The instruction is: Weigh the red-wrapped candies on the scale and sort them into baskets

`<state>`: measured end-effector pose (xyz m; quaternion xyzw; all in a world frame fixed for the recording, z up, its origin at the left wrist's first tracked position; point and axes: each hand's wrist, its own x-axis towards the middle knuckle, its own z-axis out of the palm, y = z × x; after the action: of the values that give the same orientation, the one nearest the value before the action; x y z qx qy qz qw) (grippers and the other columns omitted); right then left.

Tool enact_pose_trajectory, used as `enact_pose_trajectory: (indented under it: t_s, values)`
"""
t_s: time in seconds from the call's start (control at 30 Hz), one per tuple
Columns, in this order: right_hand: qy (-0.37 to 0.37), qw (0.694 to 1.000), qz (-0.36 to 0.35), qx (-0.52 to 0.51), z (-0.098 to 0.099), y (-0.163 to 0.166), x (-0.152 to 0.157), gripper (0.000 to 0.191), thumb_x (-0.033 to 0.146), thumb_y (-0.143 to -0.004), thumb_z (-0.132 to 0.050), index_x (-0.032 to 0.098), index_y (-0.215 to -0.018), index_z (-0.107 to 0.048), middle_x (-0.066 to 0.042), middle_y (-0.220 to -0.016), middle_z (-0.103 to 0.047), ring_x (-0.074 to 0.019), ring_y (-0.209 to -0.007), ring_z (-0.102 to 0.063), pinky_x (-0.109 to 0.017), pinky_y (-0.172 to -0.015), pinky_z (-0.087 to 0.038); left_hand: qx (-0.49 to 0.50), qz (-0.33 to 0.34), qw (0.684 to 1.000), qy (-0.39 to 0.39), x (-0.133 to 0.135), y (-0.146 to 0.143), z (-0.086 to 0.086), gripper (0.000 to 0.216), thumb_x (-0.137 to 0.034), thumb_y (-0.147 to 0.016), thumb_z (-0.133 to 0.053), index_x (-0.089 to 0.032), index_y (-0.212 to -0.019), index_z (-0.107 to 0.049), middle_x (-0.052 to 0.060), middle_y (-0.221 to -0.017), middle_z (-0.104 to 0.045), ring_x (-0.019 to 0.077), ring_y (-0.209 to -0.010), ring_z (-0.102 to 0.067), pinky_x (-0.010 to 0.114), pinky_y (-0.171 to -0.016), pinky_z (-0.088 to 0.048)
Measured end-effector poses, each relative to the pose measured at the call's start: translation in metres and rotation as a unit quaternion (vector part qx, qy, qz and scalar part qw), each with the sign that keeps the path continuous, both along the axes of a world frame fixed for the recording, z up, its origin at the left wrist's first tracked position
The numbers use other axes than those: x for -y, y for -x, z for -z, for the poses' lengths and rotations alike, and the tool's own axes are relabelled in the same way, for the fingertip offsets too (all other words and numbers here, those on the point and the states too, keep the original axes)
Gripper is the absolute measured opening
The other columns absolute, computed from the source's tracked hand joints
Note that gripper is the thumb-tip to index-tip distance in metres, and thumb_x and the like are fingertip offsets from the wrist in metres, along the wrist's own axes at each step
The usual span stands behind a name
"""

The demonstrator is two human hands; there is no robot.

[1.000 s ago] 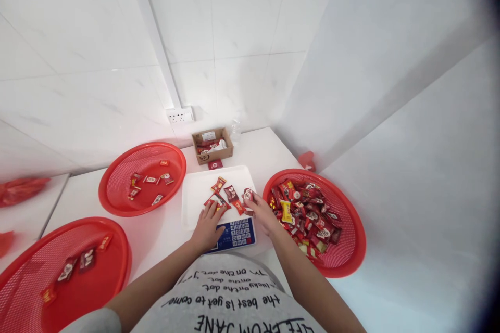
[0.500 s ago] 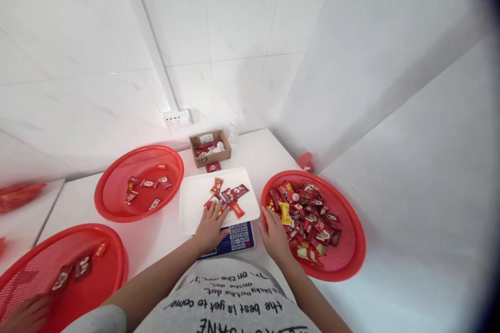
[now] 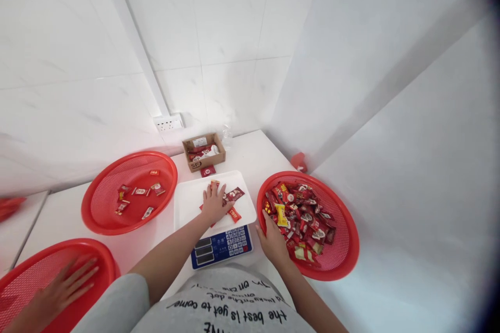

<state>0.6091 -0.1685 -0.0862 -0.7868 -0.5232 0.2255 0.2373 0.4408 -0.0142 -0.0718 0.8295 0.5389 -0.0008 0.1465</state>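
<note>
My left hand [image 3: 213, 203] lies flat with spread fingers on the white scale tray [image 3: 187, 203], covering some of the red candy packets [image 3: 234, 195] there. My right hand [image 3: 273, 239] rests on the near-left rim of the right red basket [image 3: 346, 257], which is heaped with several red and yellow wrapped candies [image 3: 302, 216]. Its fingers curl at the rim; what they hold, if anything, is hidden. The scale's blue keypad [image 3: 222, 245] sits below the tray.
A red basket [image 3: 101, 218] with several packets stands at the back left. Another person's hand [image 3: 64, 289] reaches into a third red basket [image 3: 13, 281] at the near left. A small cardboard box [image 3: 203, 152] and a wall socket [image 3: 169, 123] are at the back.
My left hand has slid forward onto the packets on the tray. My right hand left the tray and went to the right basket's rim. Another person's hand came into the near-left basket.
</note>
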Motion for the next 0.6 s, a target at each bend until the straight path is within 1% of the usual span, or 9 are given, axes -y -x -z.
enact_pose_trajectory:
  t_s: [0.07, 0.13, 0.2, 0.3, 0.37, 0.47, 0.53, 0.6]
  values:
    - [0.005, 1.0, 0.008, -0.001, -0.001, 0.0, 0.0, 0.055, 0.036, -0.086, -0.034, 0.01, -0.135, -0.033, -0.015, -0.133, -0.046, -0.0235, -0.124, -0.042, -0.036, -0.101, -0.035, 0.001, 0.028, 0.999, -0.02, 0.001, -0.001, 0.0, 0.07, -0.062, -0.081, -0.034, -0.023, -0.139, -0.029, 0.011, -0.149, -0.016, 0.0341, -0.136, -0.009, 0.053, -0.106, -0.011]
    - [0.014, 1.0, 0.013, 0.001, -0.002, 0.001, 0.0, 0.054, 0.036, -0.086, -0.035, 0.012, -0.135, -0.034, -0.014, -0.132, -0.047, -0.0233, -0.123, -0.042, -0.036, -0.1, -0.036, 0.004, 0.062, 0.997, -0.046, 0.006, -0.003, -0.001, 0.067, -0.062, -0.081, -0.033, -0.026, -0.138, -0.03, 0.01, -0.148, -0.02, 0.032, -0.136, -0.01, 0.055, -0.106, -0.007]
    - [0.021, 1.0, 0.015, 0.004, -0.003, 0.002, 0.0, 0.054, 0.035, -0.086, -0.035, 0.013, -0.135, -0.034, -0.013, -0.132, -0.048, -0.0231, -0.123, -0.043, -0.036, -0.099, -0.036, 0.009, 0.099, 0.993, -0.066, 0.011, -0.005, -0.002, 0.066, -0.064, -0.08, -0.036, -0.03, -0.137, -0.031, 0.01, -0.147, -0.024, 0.0319, -0.136, -0.012, 0.057, -0.105, -0.005]
    - [0.029, 0.999, 0.012, 0.009, -0.005, 0.002, -0.001, 0.054, 0.034, -0.086, -0.035, 0.013, -0.135, -0.033, -0.013, -0.133, -0.047, -0.0229, -0.123, -0.042, -0.035, -0.099, -0.036, 0.013, 0.144, 0.986, -0.078, 0.016, -0.004, -0.002, 0.064, -0.064, -0.078, -0.04, -0.035, -0.135, -0.034, 0.008, -0.144, -0.031, 0.0339, -0.134, -0.016, 0.058, -0.104, -0.006]
    - [0.035, 0.999, 0.011, 0.011, -0.005, 0.002, -0.001, 0.054, 0.034, -0.086, -0.035, 0.012, -0.136, -0.032, -0.013, -0.134, -0.045, -0.0232, -0.124, -0.042, -0.034, -0.099, -0.037, 0.018, 0.161, 0.983, -0.09, 0.016, -0.002, -0.002, 0.059, -0.061, -0.08, -0.041, -0.037, -0.133, -0.037, 0.007, -0.141, -0.035, 0.0334, -0.132, -0.02, 0.057, -0.103, -0.009]
    - [0.043, 0.999, 0.012, 0.015, -0.004, 0.003, -0.001, 0.055, 0.034, -0.086, -0.036, 0.012, -0.136, -0.031, -0.014, -0.135, -0.044, -0.0236, -0.124, -0.042, -0.035, -0.097, -0.038, 0.032, 0.18, 0.977, -0.114, 0.013, 0.005, -0.001, 0.049, -0.053, -0.085, -0.039, -0.036, -0.131, -0.04, 0.006, -0.136, -0.042, 0.0289, -0.129, -0.029, 0.051, -0.103, -0.017]
    - [0.046, 0.999, 0.013, 0.015, -0.004, 0.003, -0.001, 0.055, 0.034, -0.086, -0.036, 0.013, -0.137, -0.031, -0.014, -0.136, -0.044, -0.023, -0.123, -0.043, -0.034, -0.096, -0.038, 0.041, 0.187, 0.973, -0.129, 0.009, 0.01, -0.001, 0.044, -0.048, -0.087, -0.039, -0.034, -0.128, -0.044, 0.006, -0.135, -0.043, 0.026, -0.126, -0.034, 0.047, -0.101, -0.024]
    - [0.049, 0.999, 0.013, 0.012, -0.005, 0.003, -0.001, 0.055, 0.034, -0.086, -0.037, 0.013, -0.137, -0.03, -0.013, -0.136, -0.043, -0.0223, -0.124, -0.043, -0.033, -0.096, -0.038, 0.046, 0.185, 0.972, -0.136, 0.005, 0.015, -0.001, 0.041, -0.045, -0.087, -0.04, -0.033, -0.125, -0.047, 0.006, -0.138, -0.04, 0.025, -0.123, -0.038, 0.044, -0.098, -0.029]
